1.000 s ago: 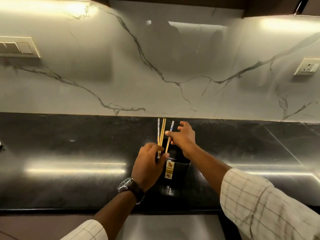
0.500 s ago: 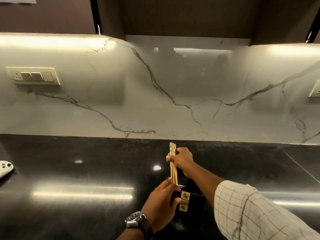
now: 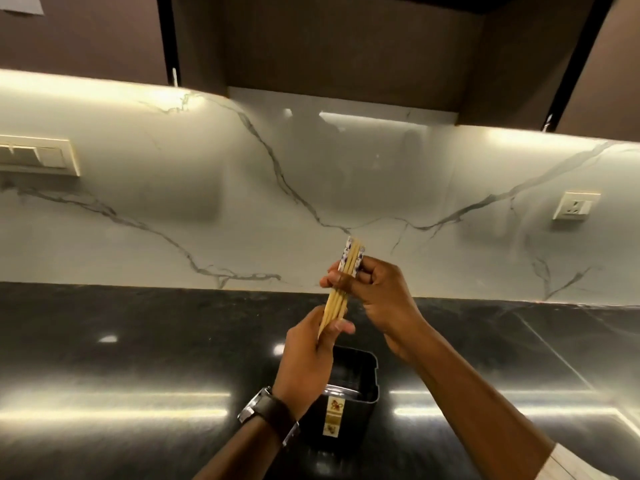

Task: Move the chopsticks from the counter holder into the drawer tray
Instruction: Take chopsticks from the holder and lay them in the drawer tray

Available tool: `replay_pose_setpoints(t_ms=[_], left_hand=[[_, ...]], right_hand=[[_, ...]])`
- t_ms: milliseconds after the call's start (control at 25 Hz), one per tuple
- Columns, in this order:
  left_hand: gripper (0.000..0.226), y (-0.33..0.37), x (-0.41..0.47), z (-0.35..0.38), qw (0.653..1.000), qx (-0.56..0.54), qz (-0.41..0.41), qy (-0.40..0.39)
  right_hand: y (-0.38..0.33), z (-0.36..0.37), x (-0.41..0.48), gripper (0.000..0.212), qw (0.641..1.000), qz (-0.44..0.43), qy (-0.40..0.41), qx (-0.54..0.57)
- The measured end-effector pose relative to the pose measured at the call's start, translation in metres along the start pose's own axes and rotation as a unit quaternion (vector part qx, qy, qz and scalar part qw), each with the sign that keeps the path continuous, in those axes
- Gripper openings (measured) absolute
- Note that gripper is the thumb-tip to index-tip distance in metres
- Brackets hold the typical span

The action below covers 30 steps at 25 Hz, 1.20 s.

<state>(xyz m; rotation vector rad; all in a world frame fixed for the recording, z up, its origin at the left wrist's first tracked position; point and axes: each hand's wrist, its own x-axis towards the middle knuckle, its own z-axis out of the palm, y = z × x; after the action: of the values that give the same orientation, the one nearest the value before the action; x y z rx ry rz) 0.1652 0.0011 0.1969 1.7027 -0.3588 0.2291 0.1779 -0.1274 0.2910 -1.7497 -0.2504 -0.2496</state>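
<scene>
Home kitchen: black counter [image 3: 138,341], marble backsplash [image 3: 173,220], wall cabinets [image 3: 329,46].

Lower tips of the chopsticks [image 3: 341,289] vanish inside the left hand [image 3: 308,358]; wrist hides the holder [image 3: 349,396] near-left rim; its label too small to read.

We see the holder [image 3: 349,393] on the counter [image 3: 138,341], the chopsticks [image 3: 341,289] above it between our left hand [image 3: 308,362] below and right hand [image 3: 377,296] above.
</scene>
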Motion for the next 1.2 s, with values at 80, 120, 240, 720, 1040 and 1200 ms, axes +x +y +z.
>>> replay_pose_setpoints(t_ms=[80, 120, 240, 720, 1040, 1200], left_hand=[[0.018, 0.017, 0.001, 0.007, 0.997, -0.052, -0.006, -0.055], [0.018, 0.022, -0.002, 0.008, 0.995, -0.057, -0.010, -0.078], [0.017, 0.024, -0.010, 0.011, 0.990, -0.036, -0.021, -0.134], [0.018, 0.001, -0.048, 0.011, 0.977, -0.113, -0.177, -0.044], [0.023, 0.038, -0.040, 0.027, 0.859, -0.413, -0.281, 0.113], [0.022, 0.028, -0.053, 0.025, 0.875, -0.376, -0.282, 0.113]], right_hand=[[-0.012, -0.020, -0.010, 0.013, 1.000, 0.010, -0.015, 0.011], [-0.017, -0.031, -0.012, 0.014, 1.000, 0.016, -0.021, 0.010], [-0.030, -0.062, -0.016, 0.013, 0.998, 0.033, -0.049, -0.032], [-0.026, -0.107, -0.060, 0.020, 0.916, 0.038, 0.261, 0.301], [0.074, 0.040, -0.147, 0.011, 0.821, 0.262, 0.373, 0.345], [0.082, 0.052, -0.159, 0.010, 0.866, 0.275, 0.336, 0.248]])
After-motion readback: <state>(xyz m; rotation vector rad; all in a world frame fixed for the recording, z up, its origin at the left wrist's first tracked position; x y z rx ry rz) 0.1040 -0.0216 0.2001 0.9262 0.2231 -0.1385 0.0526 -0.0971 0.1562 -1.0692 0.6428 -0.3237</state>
